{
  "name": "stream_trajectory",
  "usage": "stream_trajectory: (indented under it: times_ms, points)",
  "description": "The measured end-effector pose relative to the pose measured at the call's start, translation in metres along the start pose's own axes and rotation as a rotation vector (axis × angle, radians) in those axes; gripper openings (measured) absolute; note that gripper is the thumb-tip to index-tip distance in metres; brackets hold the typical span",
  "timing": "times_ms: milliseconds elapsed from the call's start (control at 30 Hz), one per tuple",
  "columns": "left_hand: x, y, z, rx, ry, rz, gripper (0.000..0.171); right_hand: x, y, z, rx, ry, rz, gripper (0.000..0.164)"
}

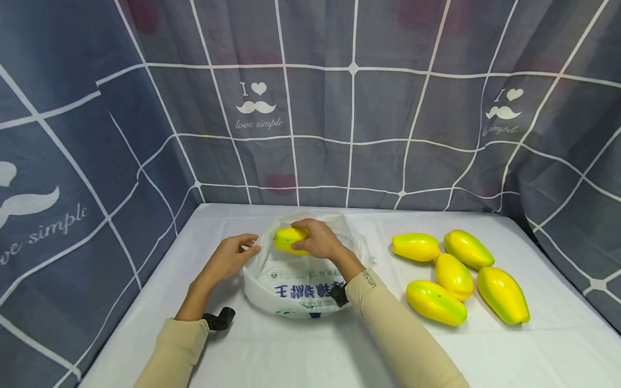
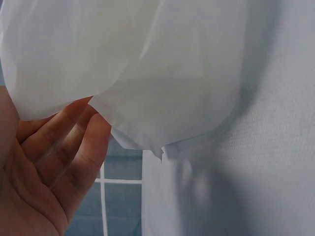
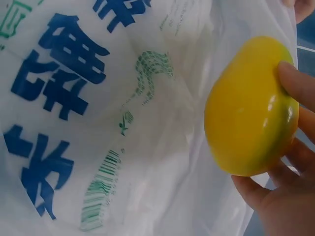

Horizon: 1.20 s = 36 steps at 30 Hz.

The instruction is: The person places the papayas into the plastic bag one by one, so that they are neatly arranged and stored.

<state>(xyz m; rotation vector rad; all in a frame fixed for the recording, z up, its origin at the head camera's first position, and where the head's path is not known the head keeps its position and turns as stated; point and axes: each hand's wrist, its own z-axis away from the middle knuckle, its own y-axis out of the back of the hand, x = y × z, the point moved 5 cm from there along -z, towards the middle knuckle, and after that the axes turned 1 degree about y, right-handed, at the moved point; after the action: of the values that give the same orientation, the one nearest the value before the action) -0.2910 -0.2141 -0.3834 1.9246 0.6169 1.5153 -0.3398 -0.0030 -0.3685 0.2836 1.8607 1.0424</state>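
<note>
A white plastic bag with blue and green print lies on the white table, its mouth spread wide. The left hand pinches the bag's left rim; in the left wrist view its curled fingers reach behind the thin plastic. Over the bag's mouth, the right hand grips a glossy yellow-green papaya. The right wrist view shows this papaya held between thumb and fingers, beside the printed plastic. Whether anything lies inside the bag cannot be told.
Several more papayas lie grouped to the right, among them one at the back left and one at the front right. A dark grid-patterned curtain stands behind the white table and along its sides.
</note>
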Motion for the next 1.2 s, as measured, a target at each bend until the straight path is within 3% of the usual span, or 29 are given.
stream_trajectory:
  times_ms: [433,1200]
  points:
    - [-0.001,-0.005,-0.002,0.013,0.005,0.005,0.039,0.016,-0.013,0.001,0.028,-0.101,-0.045,0.056]
    - [-0.004,-0.001,-0.003,0.011,-0.004,-0.020,0.037,0.017,-0.018,-0.002,0.053,-0.079,-0.065,0.049]
